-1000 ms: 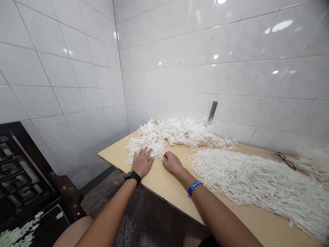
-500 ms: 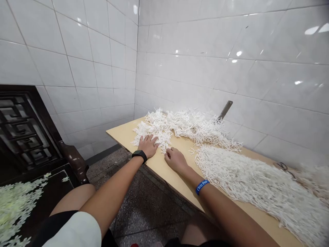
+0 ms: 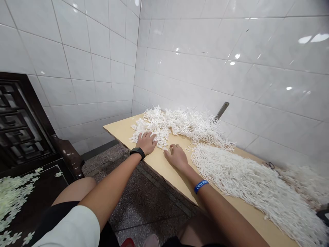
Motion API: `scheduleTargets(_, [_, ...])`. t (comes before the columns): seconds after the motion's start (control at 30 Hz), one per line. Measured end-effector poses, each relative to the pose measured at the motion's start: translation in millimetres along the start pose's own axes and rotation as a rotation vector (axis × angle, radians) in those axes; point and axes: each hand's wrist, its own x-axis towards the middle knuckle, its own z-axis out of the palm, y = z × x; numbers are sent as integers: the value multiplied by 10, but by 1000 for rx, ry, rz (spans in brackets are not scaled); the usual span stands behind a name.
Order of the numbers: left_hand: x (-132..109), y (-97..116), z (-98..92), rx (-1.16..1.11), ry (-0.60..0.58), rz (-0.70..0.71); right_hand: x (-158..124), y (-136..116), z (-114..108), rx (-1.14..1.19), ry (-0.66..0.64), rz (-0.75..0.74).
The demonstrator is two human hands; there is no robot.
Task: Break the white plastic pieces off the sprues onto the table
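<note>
A tangled heap of white, branching pieces (image 3: 190,123) lies along the back of the pale wooden board (image 3: 117,128). My left hand (image 3: 147,142) rests flat on the near left edge of this heap, fingers spread. Just to the right, my right hand (image 3: 177,156) is over the bare board, thumb and fingers apart with nothing visible between them. Its fingertips are close to the heap's front edge. A flatter pile of white strips (image 3: 246,181) spreads across the board to the right of my right hand.
A flat metal bar (image 3: 222,110) leans against the tiled wall behind the heap. At left is a dark carved wooden chair (image 3: 69,154) with pale flower-shaped pieces (image 3: 15,197) on its seat. A dark cord (image 3: 269,165) lies at the right back.
My right thumb and fingers have opened from a pinch. My left hand stays on the heap. The whole view has shifted slightly.
</note>
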Motion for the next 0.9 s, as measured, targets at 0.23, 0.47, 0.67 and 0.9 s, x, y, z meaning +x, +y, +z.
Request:
scheduleTargets(0.23, [-6, -6, -6, 60, -38, -17, 284, -185, 23, -263, -208, -116])
scheduleTargets(0.47, [23, 4, -15, 130, -147, -47, -8, -95, -111, -226, -266, -189])
scheduleTargets(0.67, [60, 10, 4, 160, -183, -29, -465, -97, -175, -89, -196, -207])
scheduleTargets(0.9, [67, 9, 17, 154, -167, -50, -1072, 216, -415, 94, -205, -263])
